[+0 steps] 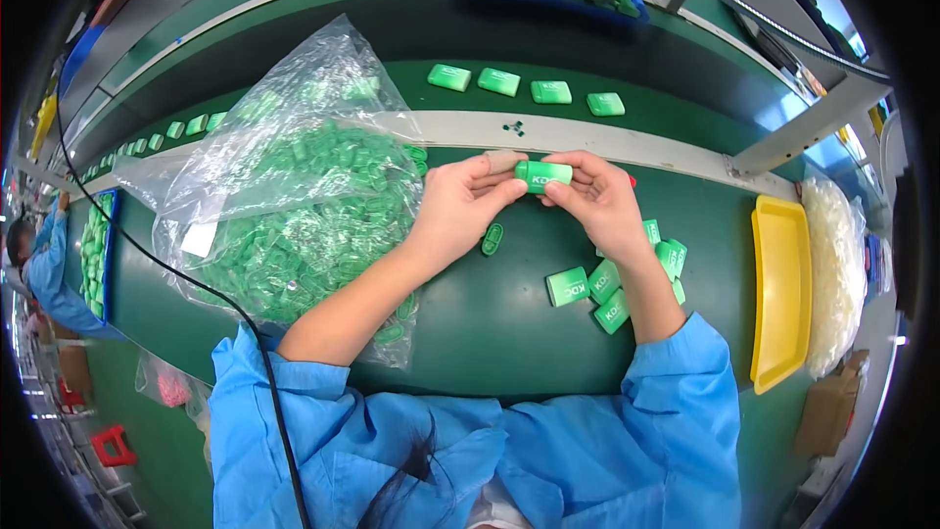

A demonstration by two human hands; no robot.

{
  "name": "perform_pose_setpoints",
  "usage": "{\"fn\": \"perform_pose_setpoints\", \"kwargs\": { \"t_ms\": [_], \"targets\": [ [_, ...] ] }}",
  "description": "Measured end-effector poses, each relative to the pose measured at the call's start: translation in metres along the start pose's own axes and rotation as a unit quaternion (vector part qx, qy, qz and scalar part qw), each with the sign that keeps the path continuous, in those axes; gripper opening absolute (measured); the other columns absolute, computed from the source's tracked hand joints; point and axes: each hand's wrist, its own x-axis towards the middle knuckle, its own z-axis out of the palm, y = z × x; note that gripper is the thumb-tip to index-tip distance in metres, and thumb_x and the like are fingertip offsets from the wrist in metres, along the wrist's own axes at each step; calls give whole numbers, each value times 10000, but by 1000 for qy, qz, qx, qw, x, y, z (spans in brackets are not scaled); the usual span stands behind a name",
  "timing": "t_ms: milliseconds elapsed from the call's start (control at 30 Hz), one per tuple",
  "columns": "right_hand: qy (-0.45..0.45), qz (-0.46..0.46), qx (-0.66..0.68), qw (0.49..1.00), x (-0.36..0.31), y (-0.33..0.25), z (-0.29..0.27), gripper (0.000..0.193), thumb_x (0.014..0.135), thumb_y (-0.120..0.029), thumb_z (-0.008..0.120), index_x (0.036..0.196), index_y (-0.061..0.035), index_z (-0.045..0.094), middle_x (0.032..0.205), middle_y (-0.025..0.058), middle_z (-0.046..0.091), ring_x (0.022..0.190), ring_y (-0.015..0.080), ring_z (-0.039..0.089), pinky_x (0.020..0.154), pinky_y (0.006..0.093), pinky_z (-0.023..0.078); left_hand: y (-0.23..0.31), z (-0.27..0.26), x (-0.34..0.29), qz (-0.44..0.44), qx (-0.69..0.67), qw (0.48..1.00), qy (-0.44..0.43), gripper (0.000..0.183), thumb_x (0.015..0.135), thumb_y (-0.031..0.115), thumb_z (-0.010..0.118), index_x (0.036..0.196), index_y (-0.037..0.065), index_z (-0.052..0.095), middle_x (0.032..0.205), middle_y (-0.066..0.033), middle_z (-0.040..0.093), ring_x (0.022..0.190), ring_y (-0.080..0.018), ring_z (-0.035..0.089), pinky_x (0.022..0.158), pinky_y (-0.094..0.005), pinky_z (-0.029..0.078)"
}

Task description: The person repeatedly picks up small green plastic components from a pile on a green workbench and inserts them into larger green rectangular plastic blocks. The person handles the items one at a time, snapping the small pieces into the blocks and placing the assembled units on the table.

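Observation:
Over the green worktop, my left hand (458, 198) and my right hand (596, 194) pinch a small green plastic case (540, 172) from its two ends. White print shows on its face. Just below my left fingers lies a loose green oval plastic piece (493, 239). Beside my right forearm, several similar green cases (567, 286) lie loosely together, some partly covered by that arm. At my left, a large clear plastic bag (338, 64) spreads open around a heap of green oval plastic pieces (304, 225).
A spaced row of green cases (498, 81) runs along the dark green belt beyond the pale rail (676, 150). A blue tray (641, 2) of green cases stands at the back. The yellow tray (780, 294) is at right. Far left, another person (54, 264) sits by a filled blue tray.

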Motion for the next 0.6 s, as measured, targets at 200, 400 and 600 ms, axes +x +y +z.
{"fn": "perform_pose_setpoints", "kwargs": {
  "t_ms": [200, 400, 600],
  "targets": [
    [20, -19, -63, 998, -4, -6, 4, 258, 843, 17, 625, 1095, 27, 570, 1005, 88, 644, 921, 131, 628, 834, 259, 517, 10, 0, -2, 34, 61, 997, 17, 326, 834, 14, 662, 1148, -49, 602, 1061, -111, 662, 983, -158, 635, 895, -281, 507],
    [4, -16, -37, 999, -3, -8, 0, 250, 846, 3, 630, 1089, 28, 575, 1010, 90, 642, 902, 134, 632, 828, 264, 518, 6, 0, -3, 42, 43, 998, 5, 329, 848, 25, 649, 1165, -42, 596, 1057, -103, 662, 980, -149, 631, 891, -278, 505],
    [6, 5, -43, 999, -3, -7, 1, 255, 850, 3, 627, 1098, 28, 574, 1011, 92, 641, 887, 135, 635, 818, 264, 523, 4, 1, -5, 71, 64, 995, 21, 313, 845, 39, 652, 1150, -22, 613, 1020, -105, 678, 948, -145, 645, 855, -269, 517]
  ]
}}
